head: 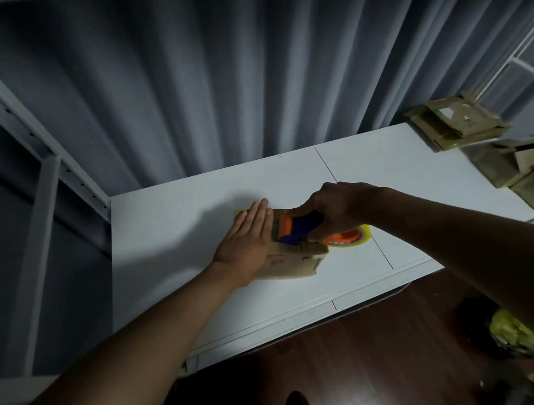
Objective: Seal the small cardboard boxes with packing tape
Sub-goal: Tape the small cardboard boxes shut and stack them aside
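Box [292,264] sits on my white table [176,216], a little toward 7 o'clock from the table's middle, with my left hand [246,239] laid flat on its top, fingers straight and together, pointing to 1 o'clock. My right hand [334,209] curls around the blue grip of the tape gun [297,228], which rests on the box top at its 3 o'clock side. The gun's orange body shows by my thumb, and its tape roll [356,238], orange core with a yellowish rim, hangs past the box edge toward 4 o'clock.

Around it: a heap of more boxes [455,122] lies at 2 o'clock on the far corner of the table, some flattened, and another cluster [521,170] lies at 3 o'clock near the table's edge, well apart from my work. Grey curtain [216,77] fills the 12 o'clock side. A pale metal rack [31,177] stands at 9 o'clock. Dark wood floor [384,337] shows at 6 o'clock, with a yellow-green bundle [513,339] at 5 o'clock. Nothing lies between my hands and the box.

It is plain brown cardboard, low and flat, its near side creased and a flap edge showing at 5 o'clock. My hands hide most of the top.

White labels show on two boxes in the heaps; their print is too small for me to read.
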